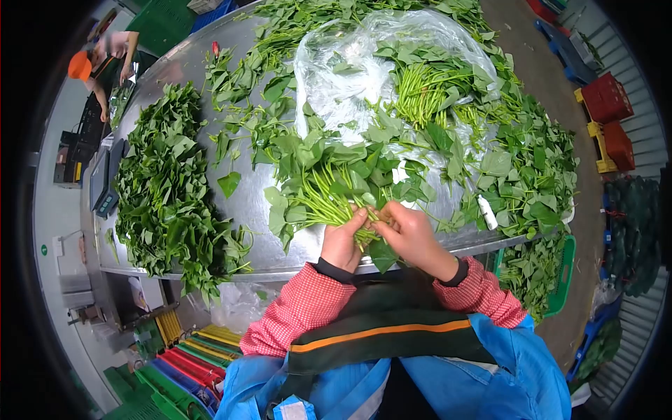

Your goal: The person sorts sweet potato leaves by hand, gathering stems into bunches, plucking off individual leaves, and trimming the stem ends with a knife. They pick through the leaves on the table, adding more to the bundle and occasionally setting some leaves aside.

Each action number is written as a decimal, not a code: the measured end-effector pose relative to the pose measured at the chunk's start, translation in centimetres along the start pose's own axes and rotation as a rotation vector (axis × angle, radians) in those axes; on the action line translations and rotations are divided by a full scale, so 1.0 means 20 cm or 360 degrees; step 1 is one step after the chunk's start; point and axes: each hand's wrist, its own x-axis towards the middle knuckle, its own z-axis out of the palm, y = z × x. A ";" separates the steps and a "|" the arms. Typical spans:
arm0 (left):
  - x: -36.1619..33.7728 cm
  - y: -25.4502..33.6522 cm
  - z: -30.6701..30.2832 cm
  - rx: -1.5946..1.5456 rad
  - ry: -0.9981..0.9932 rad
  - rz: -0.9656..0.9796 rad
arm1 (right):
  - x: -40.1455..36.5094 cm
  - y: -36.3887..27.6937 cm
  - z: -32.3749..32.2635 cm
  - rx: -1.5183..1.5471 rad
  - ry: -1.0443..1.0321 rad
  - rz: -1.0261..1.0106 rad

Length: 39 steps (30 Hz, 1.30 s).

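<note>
Stems gathered tight, and both hands are right on them! The left hand [341, 245] has its grip wrapped around the bunch of sweet-potato greens [322, 199], by the look of the leaf, thumb pressed over the pale stalks; the right hand [413, 234] comes in close beside it, thumb and fingers narrowed to a pinch on the same stems. Whether any tie sits between those fingertips, you cannot tell. The bunch hangs over the near edge of the metal desk [175, 63], leaves fanned away from the body, just short of the clear plastic bag [350, 77] with its loose heap of stems [423, 91]. Over to the left, a long pile of greens [161, 182] lies well apart. Judging by this, it's the gathering and evening-up step, bunch not yet set down. What the next move calls for, I'd say: left grip firm, right fingers drawing stray stalks level, no crushed leaves!
</note>
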 end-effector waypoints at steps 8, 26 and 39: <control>0.02 0.15 -0.13 0.0029 0.0100 0.0154 | 0.03 0.21 -0.57 0.1713 0.0946 0.0091; -0.02 0.40 -0.37 0.0523 0.0207 0.0380 | 0.15 0.40 -0.12 0.0684 -0.0247 0.0673; -0.02 0.30 -0.34 0.0374 0.0160 0.0018 | 0.13 0.34 -0.43 0.1624 0.0832 0.0834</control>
